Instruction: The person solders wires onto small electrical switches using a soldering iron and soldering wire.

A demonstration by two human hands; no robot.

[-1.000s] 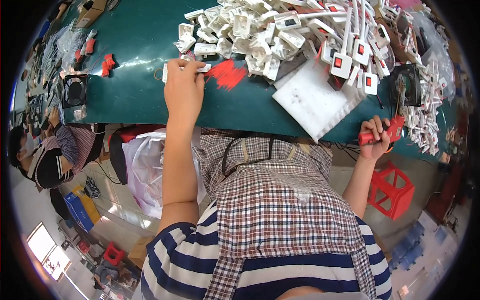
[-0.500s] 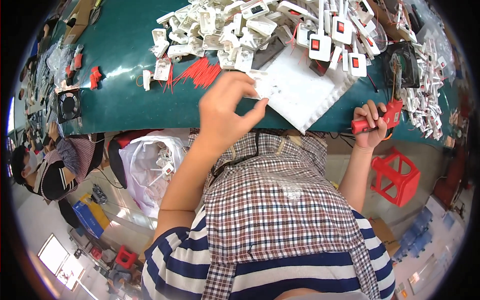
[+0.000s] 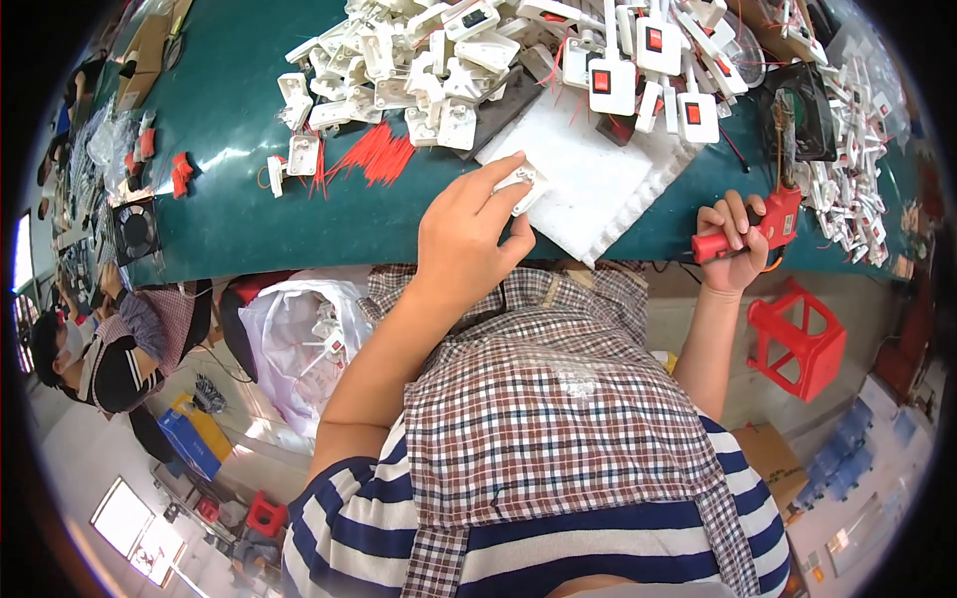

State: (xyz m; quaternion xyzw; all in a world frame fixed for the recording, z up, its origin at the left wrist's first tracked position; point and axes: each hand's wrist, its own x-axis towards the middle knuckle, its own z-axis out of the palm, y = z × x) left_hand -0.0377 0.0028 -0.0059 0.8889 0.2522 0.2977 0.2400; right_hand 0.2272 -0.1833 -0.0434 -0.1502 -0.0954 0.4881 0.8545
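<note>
My left hand (image 3: 469, 231) grips a small white plastic housing (image 3: 525, 188) between its fingers, at the left edge of a folded white cloth (image 3: 598, 169). Part of the housing is hidden behind the fingers. Off to the right, my right hand (image 3: 738, 239) is closed around the handle of a red soldering gun (image 3: 781, 216), whose tip points away from me. A bundle of short red wires (image 3: 377, 154) lies left of the cloth. Beyond it is a heap of open white housings (image 3: 429, 75). White switch units with red rockers (image 3: 610, 85) lie at the cloth's far side.
Black fans sit on the green table (image 3: 229, 219), one at the left (image 3: 136, 229) and one beside the soldering gun (image 3: 797, 110). More white parts (image 3: 847, 184) fill the right end. A white bag (image 3: 299, 349) and a red stool (image 3: 797, 339) stand below. Another person (image 3: 110, 344) is at the left.
My left hand has moved slightly right and toward me, bringing the white housing nearer. My right hand still grips the soldering gun. The whole view has shifted a little.
</note>
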